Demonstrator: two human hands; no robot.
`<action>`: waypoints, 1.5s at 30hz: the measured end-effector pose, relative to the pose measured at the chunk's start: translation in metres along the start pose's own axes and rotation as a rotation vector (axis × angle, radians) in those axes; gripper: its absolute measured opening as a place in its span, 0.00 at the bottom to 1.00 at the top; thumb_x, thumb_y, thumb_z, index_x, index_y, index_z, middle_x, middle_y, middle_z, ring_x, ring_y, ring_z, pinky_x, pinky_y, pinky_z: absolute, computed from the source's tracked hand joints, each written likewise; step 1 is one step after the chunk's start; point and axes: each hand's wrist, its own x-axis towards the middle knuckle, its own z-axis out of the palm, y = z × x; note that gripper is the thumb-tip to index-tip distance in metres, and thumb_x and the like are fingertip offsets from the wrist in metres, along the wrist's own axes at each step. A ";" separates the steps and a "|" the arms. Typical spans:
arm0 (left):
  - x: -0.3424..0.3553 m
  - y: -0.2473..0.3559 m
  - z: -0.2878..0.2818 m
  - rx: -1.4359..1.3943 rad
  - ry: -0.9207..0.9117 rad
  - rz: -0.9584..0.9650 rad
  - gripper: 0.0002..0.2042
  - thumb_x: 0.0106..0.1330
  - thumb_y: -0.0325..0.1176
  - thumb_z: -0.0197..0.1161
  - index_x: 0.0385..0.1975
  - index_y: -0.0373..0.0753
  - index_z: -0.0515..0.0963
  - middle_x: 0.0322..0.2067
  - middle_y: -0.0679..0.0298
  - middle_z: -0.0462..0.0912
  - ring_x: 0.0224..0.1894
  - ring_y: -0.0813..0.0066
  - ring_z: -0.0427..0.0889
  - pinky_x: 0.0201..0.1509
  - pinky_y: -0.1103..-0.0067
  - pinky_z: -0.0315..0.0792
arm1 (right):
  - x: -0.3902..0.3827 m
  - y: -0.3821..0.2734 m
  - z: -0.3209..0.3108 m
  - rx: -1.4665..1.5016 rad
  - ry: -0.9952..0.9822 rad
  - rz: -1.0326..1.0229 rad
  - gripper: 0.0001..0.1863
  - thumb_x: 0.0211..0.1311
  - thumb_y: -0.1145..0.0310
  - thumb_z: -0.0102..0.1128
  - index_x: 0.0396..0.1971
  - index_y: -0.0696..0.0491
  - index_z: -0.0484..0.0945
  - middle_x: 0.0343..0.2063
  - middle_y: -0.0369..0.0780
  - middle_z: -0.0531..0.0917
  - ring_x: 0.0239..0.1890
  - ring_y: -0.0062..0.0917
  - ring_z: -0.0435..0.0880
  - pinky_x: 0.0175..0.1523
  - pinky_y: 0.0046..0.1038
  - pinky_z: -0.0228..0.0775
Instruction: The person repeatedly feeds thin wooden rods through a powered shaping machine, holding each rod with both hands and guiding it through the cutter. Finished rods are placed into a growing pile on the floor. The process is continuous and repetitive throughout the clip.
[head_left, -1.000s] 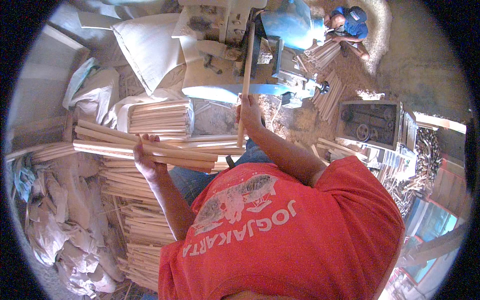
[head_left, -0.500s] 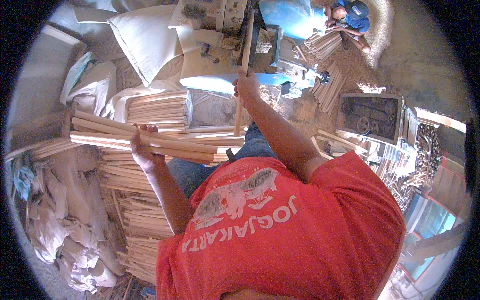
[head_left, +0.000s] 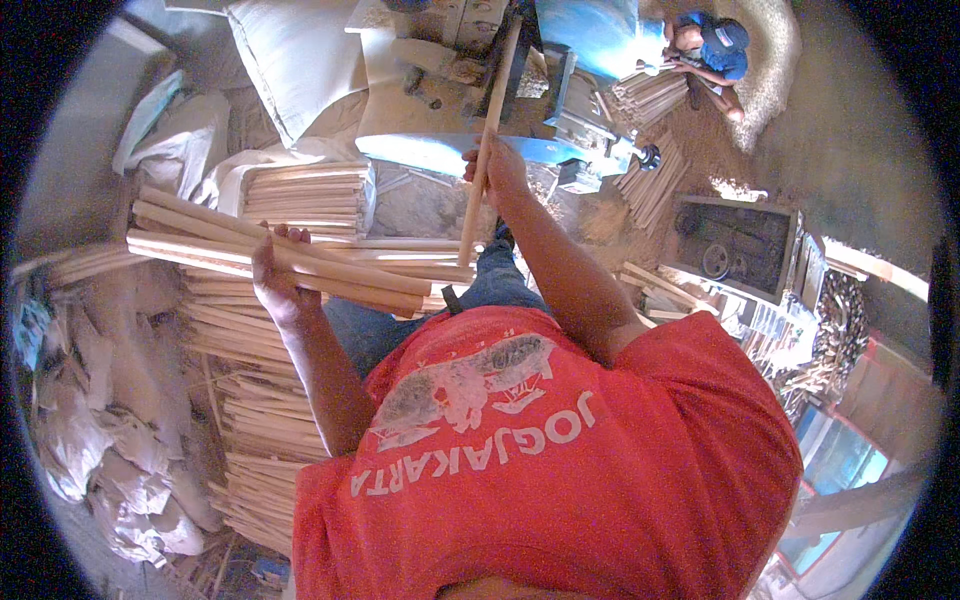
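A bundle of long pale wooden sticks (head_left: 350, 268) lies across my left hand (head_left: 283, 275), whose fingers are wrapped round it from below. My right hand (head_left: 497, 168) grips a single wooden stick (head_left: 476, 215) in front of the blue-edged machine (head_left: 460, 148). That stick points away from me, its far end at the dark opening of the machine and its near end above my leg. Whether the far end touches anything inside cannot be made out.
Stacked sticks (head_left: 305, 200) stand beyond my left hand, with more piles (head_left: 265, 410) below it. Pale sacks (head_left: 130, 480) lie at far left. A boxed motor with a pulley (head_left: 725, 245) stands at right. Another person (head_left: 715, 55) sits at the far right by sticks on the floor.
The whole view has shifted slightly. The stick in my right hand leans a little more, its near end further left. My left hand keeps its hold on the bundle.
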 end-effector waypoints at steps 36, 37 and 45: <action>-0.003 -0.004 -0.005 -0.017 0.040 -0.015 0.22 0.64 0.34 0.63 0.55 0.34 0.69 0.39 0.55 0.75 0.41 0.63 0.76 0.53 0.64 0.73 | -0.003 0.009 0.024 -1.071 0.129 -0.836 0.42 0.66 0.71 0.51 0.72 0.66 0.39 0.55 0.67 0.70 0.49 0.60 0.77 0.52 0.51 0.71; -0.002 -0.004 -0.005 -0.008 0.064 -0.025 0.22 0.64 0.34 0.63 0.55 0.34 0.68 0.39 0.55 0.75 0.41 0.63 0.76 0.53 0.64 0.73 | 0.000 0.014 0.020 -1.125 0.138 -0.872 0.42 0.66 0.71 0.51 0.72 0.67 0.39 0.53 0.67 0.72 0.48 0.60 0.77 0.51 0.51 0.71; 0.000 -0.004 -0.005 -0.002 0.034 -0.019 0.23 0.64 0.36 0.63 0.56 0.35 0.68 0.40 0.55 0.75 0.42 0.63 0.76 0.55 0.64 0.73 | 0.015 -0.012 0.019 -1.323 0.170 -0.692 0.43 0.64 0.70 0.55 0.70 0.70 0.39 0.41 0.64 0.79 0.41 0.58 0.81 0.44 0.49 0.74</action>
